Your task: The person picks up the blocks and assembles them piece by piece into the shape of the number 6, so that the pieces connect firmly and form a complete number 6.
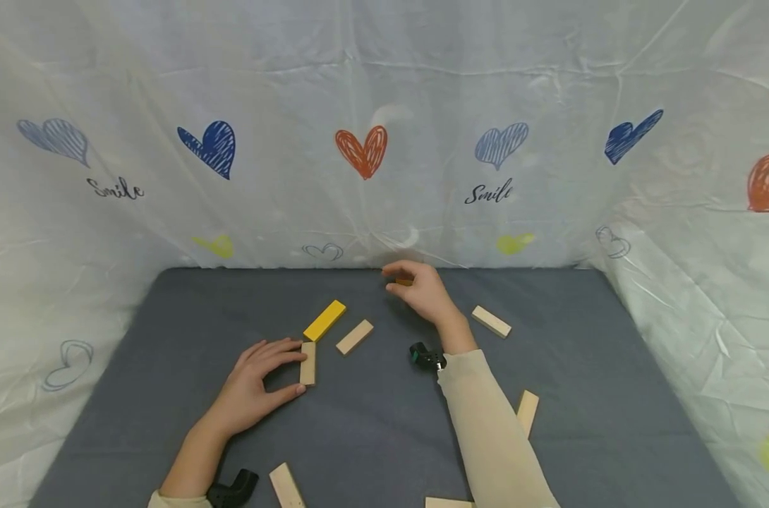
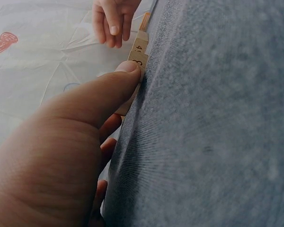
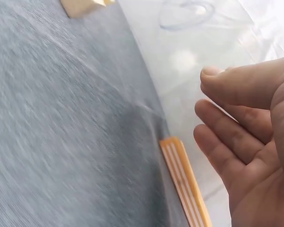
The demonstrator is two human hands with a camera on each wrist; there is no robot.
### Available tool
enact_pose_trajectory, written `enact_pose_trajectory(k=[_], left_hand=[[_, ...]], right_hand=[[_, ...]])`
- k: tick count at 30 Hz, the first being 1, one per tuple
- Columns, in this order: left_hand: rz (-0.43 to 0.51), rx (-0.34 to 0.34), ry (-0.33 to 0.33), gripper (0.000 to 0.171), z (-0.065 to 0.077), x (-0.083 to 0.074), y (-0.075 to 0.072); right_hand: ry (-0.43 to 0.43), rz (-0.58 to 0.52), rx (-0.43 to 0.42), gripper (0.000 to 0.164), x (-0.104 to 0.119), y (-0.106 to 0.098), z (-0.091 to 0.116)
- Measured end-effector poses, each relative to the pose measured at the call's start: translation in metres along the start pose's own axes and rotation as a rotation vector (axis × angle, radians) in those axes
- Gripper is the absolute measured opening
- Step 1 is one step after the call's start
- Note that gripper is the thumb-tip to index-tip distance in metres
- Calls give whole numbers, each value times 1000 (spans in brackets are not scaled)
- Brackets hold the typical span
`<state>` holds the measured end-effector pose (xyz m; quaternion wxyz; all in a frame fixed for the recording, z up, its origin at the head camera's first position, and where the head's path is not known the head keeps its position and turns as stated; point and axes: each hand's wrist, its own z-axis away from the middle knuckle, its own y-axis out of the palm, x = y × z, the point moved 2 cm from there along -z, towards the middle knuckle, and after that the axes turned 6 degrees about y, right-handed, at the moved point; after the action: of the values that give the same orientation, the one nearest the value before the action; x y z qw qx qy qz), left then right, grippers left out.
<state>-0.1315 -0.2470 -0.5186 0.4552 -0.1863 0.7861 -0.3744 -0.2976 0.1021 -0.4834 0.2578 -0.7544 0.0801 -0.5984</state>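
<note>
"What do I see remotely?"
"Left hand [image 1: 254, 388] pinching a plain wooden block [image 1: 307, 372] on grey cloth [image 1: 372, 437]."
"And at right?"
"Right hand [image 1: 425, 293], loosely parted, beside an orange block [image 3: 183, 182] near the cloth's far edge."

Head view: soft, flat light, middling bright. Dull sheen on the creased sheet [image 1: 422, 85]; pale curved glare patches near the central red heart [image 1: 361, 152]. Wide-angle stretch toward the sides. Faint, soft-edged shadows on the desk [image 1: 372, 430]. Left wrist view: dimmer, desk weave hazy. Right wrist view: brighter; sheet washed out, round glare spot, desk smeared by blur, diffuse shadow beside the orange block [image 3: 182, 184].
</note>
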Motion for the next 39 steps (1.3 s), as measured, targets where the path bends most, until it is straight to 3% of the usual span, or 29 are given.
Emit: enact_pose_trajectory(k=[11,17,26,39], left_hand=[[-1,2,5,57,-1,-1,-1],[2,5,2,56,-1,0,-1],[6,12,1,57,-1,-1,-1],[5,14,1,57,-2,-1,-2]], right_hand=[[53,-60,-126,32,-17,-38,5],[63,-72,-139,34,-26,-51,8],[91,-85,-154,35,-32,-62,11],[118,0,-117,39,-36,-62,9]])
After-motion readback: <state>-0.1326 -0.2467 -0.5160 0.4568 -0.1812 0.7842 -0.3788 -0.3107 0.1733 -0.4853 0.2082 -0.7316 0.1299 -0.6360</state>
